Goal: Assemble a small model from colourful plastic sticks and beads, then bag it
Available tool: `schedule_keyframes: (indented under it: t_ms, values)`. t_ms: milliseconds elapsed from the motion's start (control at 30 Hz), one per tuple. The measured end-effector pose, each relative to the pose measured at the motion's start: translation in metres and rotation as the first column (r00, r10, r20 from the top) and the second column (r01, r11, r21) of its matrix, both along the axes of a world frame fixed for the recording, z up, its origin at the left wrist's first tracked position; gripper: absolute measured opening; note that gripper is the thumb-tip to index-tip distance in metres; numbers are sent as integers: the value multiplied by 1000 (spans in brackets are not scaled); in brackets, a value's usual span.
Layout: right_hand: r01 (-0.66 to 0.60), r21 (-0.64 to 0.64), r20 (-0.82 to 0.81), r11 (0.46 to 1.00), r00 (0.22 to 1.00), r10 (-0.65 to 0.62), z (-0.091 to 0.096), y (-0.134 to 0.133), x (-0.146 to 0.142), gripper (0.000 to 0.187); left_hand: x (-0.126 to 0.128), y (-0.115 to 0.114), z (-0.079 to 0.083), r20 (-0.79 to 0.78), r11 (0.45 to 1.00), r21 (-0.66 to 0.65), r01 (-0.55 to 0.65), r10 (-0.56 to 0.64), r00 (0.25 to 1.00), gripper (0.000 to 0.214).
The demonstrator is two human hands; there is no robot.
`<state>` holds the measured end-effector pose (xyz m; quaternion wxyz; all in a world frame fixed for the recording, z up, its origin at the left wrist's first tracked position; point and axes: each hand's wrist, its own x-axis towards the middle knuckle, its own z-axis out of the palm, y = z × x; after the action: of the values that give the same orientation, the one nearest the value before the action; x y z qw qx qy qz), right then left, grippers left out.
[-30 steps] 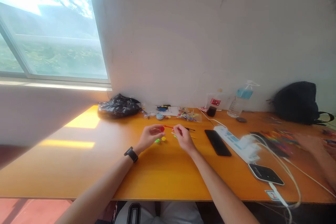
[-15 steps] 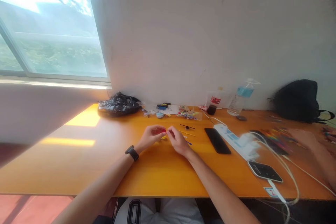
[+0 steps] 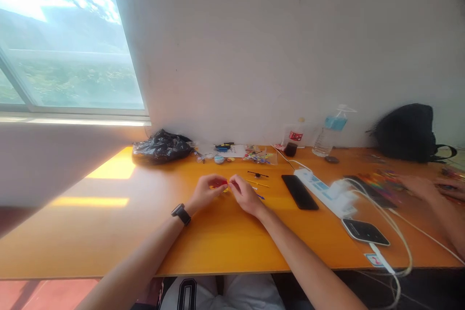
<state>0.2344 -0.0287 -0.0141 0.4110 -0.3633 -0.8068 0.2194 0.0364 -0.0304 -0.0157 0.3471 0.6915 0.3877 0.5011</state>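
Red piece (image 3: 219, 184) sits between the person's two hands, just above the table (image 3: 218, 237), toward twelve o'clock from the person's lap. The left hand (image 3: 205, 191) has thumb and fingers closed round it, while the right hand (image 3: 247, 197) has thumb and forefinger pinched against its three o'clock end. The step in hand looks like close fingertip work, both hands on this one small part; the next move probably calls for a firm left grip and a fine, steady right pinch, since so little of it is exposed. What shows of the red piece is a short streak lying roughly from nine to three o'clock; its ends are covered, so I cannot tell its full long axis or which way it points. A yellow bit (image 3: 225, 191) lies at six o'clock, partly screened by the fingers. Beyond the right hand are a black stick (image 3: 257, 175) near two o'clock, a yellow stick (image 3: 258, 183) at three and a blue stick (image 3: 260, 197) near four.
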Motion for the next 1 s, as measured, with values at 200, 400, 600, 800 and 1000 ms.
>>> schedule_keyframes:
  t_ms: [200,400,600,800,1000]
  values:
    - [-9,10,10,1000,1000,9,-1,-3,-2,21,-2,-1,4,20,999,-44,-18,19,1000,32]
    - [-46,-44,-100,998,994,42,3,-1,-4,20,-3,-3,12,120,992,-109,66,-53,991,32]
    - [-73,-154,-257,985,966,32,8,3,-2,22,-6,-3,20,384,917,-274,291,-173,907,33]
    - [-19,-128,-236,992,972,-12,6,8,1,26,-8,-6,22,295,933,-244,266,-190,936,37]
    - [63,-58,-226,996,971,-74,13,5,5,38,-4,-10,28,268,941,-256,221,-150,952,35]
